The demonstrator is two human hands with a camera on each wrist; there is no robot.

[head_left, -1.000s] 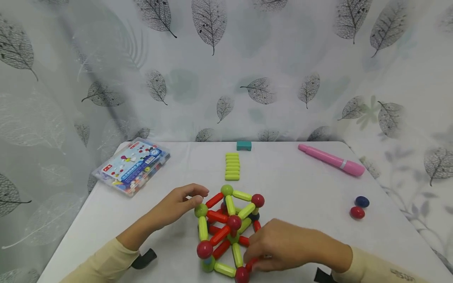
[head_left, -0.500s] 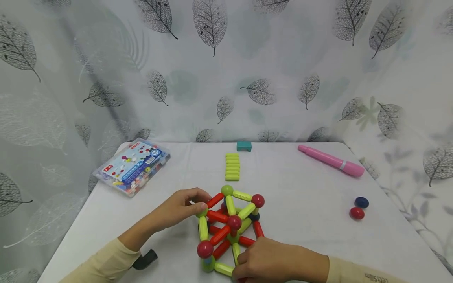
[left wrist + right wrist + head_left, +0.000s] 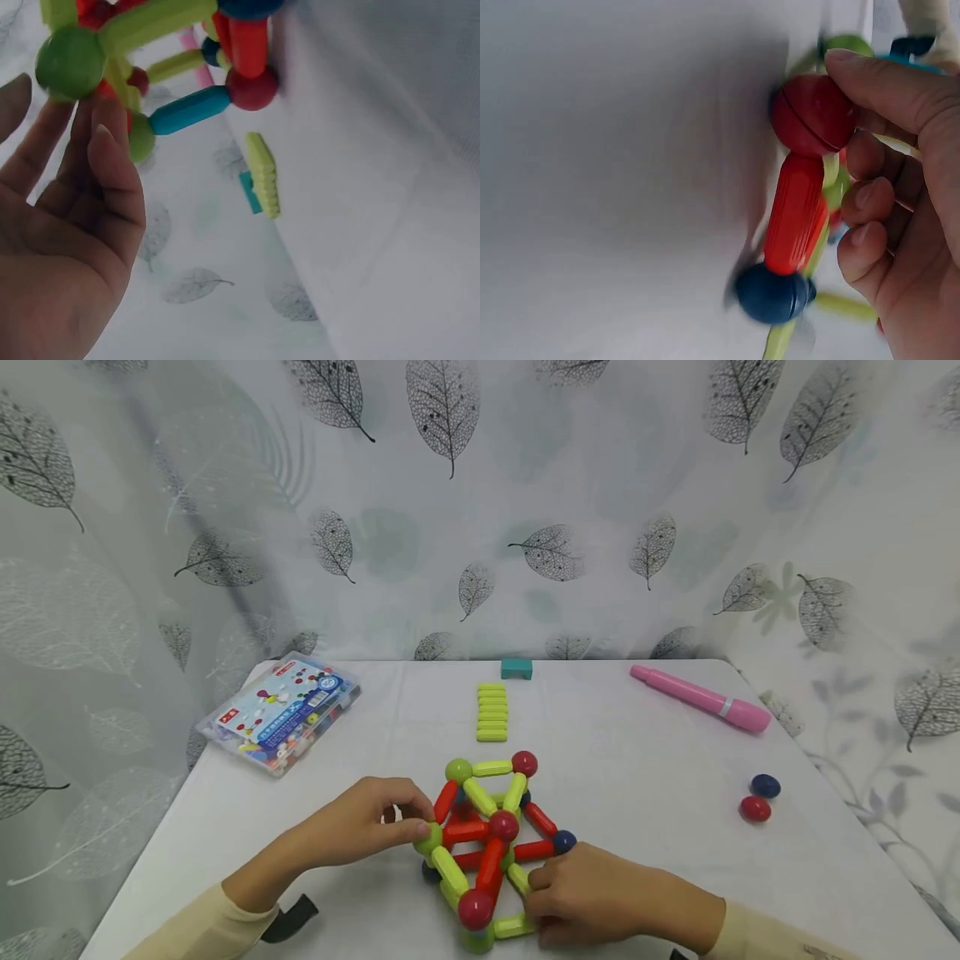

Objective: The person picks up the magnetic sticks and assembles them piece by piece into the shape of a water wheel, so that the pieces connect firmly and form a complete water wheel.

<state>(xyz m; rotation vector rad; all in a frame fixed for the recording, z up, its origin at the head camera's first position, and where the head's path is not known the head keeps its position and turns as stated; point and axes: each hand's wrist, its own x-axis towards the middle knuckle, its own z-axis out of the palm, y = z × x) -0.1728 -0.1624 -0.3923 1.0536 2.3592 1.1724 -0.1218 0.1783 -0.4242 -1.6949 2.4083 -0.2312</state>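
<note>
A magnetic ball-and-rod structure [image 3: 491, 857] of red and light-green rods with red, green and blue balls stands near the front of the table. My left hand [image 3: 378, 821] grips a green ball [image 3: 428, 838] at its upper left corner. The left wrist view shows that green ball [image 3: 71, 64] by the fingers, with a teal rod [image 3: 189, 109] beyond. At the lower front right, my right hand [image 3: 592, 893] pinches a red ball [image 3: 814, 114], thumb on top. From this ball a red rod [image 3: 795, 214] runs to a dark blue ball [image 3: 774, 292].
Several light-green rods [image 3: 492, 712] lie in a row behind the structure, near a small teal block [image 3: 516, 669]. A boxed set [image 3: 277, 714] lies at the back left. On the right are a pink marker-shaped tube [image 3: 701, 697], a blue ball [image 3: 766, 786] and a red ball [image 3: 755, 809].
The structure has turned: its front corner shifted right and its back corner left. My left hand came onto the green ball; my right hand moved to the front right corner.
</note>
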